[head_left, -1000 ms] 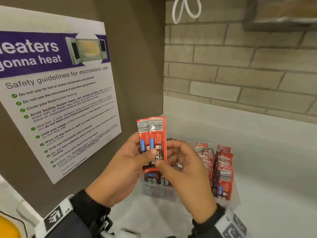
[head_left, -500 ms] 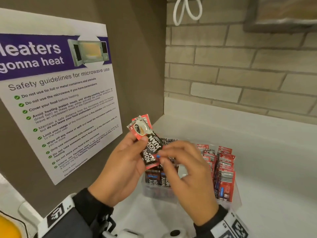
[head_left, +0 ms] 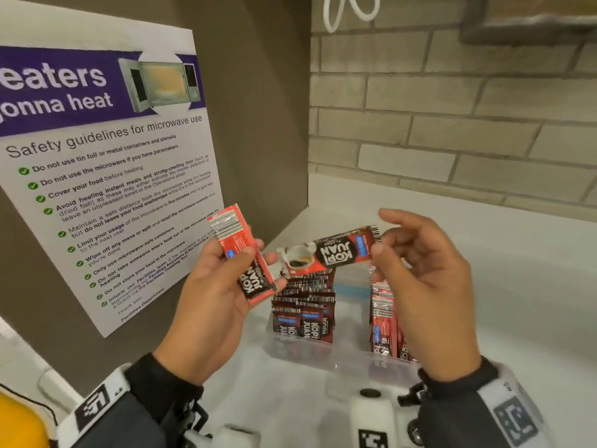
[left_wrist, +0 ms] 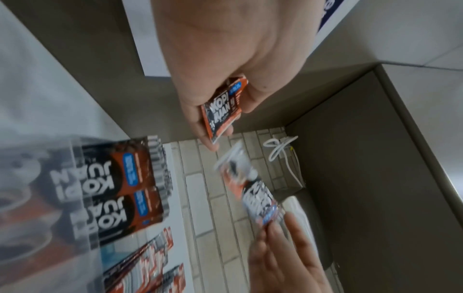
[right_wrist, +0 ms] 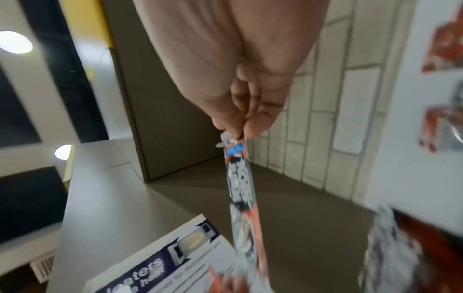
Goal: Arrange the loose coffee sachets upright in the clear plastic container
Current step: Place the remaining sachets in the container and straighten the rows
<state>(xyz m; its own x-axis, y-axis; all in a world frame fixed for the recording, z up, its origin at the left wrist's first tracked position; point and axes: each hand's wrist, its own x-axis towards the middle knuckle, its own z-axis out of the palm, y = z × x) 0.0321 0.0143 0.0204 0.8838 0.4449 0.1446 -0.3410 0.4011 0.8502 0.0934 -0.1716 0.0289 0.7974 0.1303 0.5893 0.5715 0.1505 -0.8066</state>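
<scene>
My right hand (head_left: 429, 286) pinches one red-and-black sachet (head_left: 332, 252) by its barcode end, held level above the clear container (head_left: 339, 357). My left hand (head_left: 210, 295) grips a second sachet (head_left: 240, 253), tilted, left of the container. Filed sachets (head_left: 303, 305) stand upright inside.

One red-and-black sachet (head_left: 329, 252) lies level at frame centre above the clear container (head_left: 339, 357) of upright sachets (head_left: 303, 308); another sachet (head_left: 244, 253) tilts left.
</scene>
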